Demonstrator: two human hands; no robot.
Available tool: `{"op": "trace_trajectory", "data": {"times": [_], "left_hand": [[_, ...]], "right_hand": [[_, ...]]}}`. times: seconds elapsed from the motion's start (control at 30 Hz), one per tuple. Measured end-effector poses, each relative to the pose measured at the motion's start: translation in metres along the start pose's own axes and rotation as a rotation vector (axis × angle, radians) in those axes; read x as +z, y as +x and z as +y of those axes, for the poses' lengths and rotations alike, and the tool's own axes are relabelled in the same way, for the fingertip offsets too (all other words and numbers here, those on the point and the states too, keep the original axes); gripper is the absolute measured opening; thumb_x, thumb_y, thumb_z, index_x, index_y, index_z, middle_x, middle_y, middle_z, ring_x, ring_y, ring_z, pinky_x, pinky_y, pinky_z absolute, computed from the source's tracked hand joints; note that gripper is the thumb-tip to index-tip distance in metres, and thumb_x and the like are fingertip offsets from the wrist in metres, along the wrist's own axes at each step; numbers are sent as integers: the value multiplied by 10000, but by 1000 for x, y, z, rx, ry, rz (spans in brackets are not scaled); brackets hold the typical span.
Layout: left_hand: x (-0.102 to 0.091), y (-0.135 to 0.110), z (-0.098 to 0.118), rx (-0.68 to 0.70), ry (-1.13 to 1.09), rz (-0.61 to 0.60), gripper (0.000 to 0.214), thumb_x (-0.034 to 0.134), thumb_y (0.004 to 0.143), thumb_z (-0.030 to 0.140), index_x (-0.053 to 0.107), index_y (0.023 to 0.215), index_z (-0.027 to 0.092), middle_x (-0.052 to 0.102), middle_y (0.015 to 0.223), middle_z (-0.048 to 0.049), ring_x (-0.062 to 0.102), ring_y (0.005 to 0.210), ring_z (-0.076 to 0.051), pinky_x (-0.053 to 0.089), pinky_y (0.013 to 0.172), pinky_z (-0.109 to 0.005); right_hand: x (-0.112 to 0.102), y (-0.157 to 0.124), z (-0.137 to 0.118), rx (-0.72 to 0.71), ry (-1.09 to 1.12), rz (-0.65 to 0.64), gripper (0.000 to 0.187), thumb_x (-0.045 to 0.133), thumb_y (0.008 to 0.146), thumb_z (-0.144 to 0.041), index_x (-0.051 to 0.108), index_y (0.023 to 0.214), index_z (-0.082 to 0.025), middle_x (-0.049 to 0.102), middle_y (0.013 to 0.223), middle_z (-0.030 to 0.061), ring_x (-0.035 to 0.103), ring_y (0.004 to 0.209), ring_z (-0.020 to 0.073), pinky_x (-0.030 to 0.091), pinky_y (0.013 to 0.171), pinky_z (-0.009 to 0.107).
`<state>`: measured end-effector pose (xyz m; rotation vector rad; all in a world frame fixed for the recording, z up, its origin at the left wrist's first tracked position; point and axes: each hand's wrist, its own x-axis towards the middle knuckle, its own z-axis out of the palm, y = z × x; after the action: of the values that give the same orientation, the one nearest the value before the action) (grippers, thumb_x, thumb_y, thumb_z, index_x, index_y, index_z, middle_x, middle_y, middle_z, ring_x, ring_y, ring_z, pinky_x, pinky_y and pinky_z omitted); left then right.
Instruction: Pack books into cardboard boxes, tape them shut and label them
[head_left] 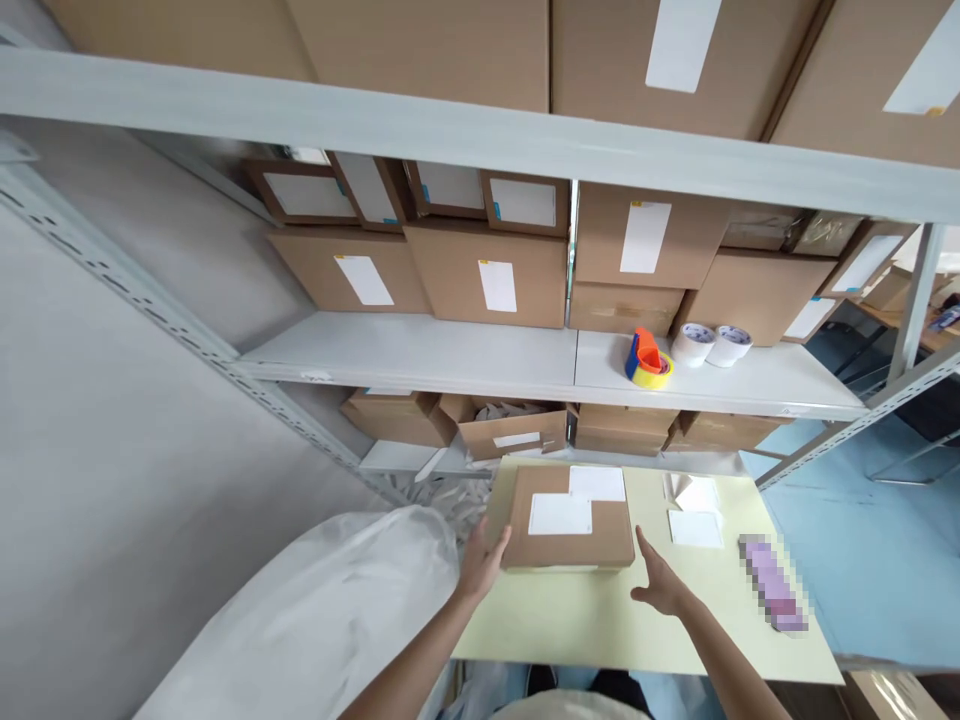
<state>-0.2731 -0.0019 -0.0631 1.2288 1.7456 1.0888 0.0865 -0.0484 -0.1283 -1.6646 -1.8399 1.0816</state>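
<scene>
A closed cardboard box (555, 551) with two white labels on top rests on the pale yellow table (570, 625). At the box's left side is my left hand (481, 562), thumb and fingers apart; whether it touches the cardboard I cannot tell. My right hand (660, 580) hovers just off the box's right side, fingers spread, with nothing in it. White paper slips (695, 527) lie on the table to the right of the box. Beyond them, near the table's right edge, is a blurred-out purple item (772, 585).
Behind the table stands a grey metal rack (420, 350) stacked with labelled cardboard boxes (487, 275). Its middle shelf holds a tape dispenser (648, 362) and two white tape rolls (711, 345). A large white plastic bag (322, 610) bulges at the table's left.
</scene>
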Motion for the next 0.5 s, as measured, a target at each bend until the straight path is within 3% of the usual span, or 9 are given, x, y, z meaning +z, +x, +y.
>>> {"op": "trace_trajectory", "data": {"times": [0.07, 0.13, 0.23, 0.3, 0.4, 0.5], "left_hand": [[-4, -16, -16, -110, -133, -192, 611, 598, 690, 687, 651, 1038, 188, 702, 1148, -140, 580, 1224, -360, 449, 1046, -490], [-3, -23, -11, -87, -258, -313, 625, 592, 696, 700, 661, 1045, 186, 720, 1127, -128, 616, 1176, -341, 475, 1022, -461], [-3, -22, 11, -26, -310, -341, 652, 648, 667, 670, 666, 1092, 176, 726, 1129, -123, 648, 1113, -314, 516, 965, -416], [-2, -19, 23, -9, -252, -328, 684, 719, 618, 602, 656, 1142, 167, 718, 1145, -129, 666, 1062, -305, 553, 881, -391], [7, -17, 28, 1, -107, -304, 695, 775, 578, 481, 644, 1184, 167, 723, 1120, -119, 690, 962, -279, 570, 802, -372], [24, -20, 25, -18, -25, -332, 612, 764, 610, 424, 661, 1156, 168, 744, 1044, -95, 705, 869, -243, 566, 803, -363]], "right_hand": [[21, -9, -5, 7, 156, 36, 972, 712, 660, -272, 285, 1533, -258, 505, 1468, 147, 453, 1380, 321, 402, 1096, 534], [26, -11, -20, 32, 326, 108, 832, 679, 723, -387, 373, 1487, -266, 582, 1381, 134, 562, 1269, 304, 483, 1011, 506], [11, -17, -44, 99, 479, 187, 737, 642, 754, -562, 485, 1398, -240, 654, 1250, 141, 679, 1018, 274, 569, 836, 439], [-8, -26, -54, 127, 508, 270, 710, 626, 762, -617, 538, 1334, -207, 690, 1153, 138, 692, 933, 257, 568, 813, 415], [-31, -40, -62, 192, 494, 413, 654, 630, 758, -637, 593, 1235, -192, 728, 1002, 104, 691, 867, 239, 555, 824, 396], [-42, -46, -62, 295, 456, 452, 587, 655, 732, -625, 626, 1137, -202, 745, 905, 79, 690, 806, 237, 558, 762, 378]]}}
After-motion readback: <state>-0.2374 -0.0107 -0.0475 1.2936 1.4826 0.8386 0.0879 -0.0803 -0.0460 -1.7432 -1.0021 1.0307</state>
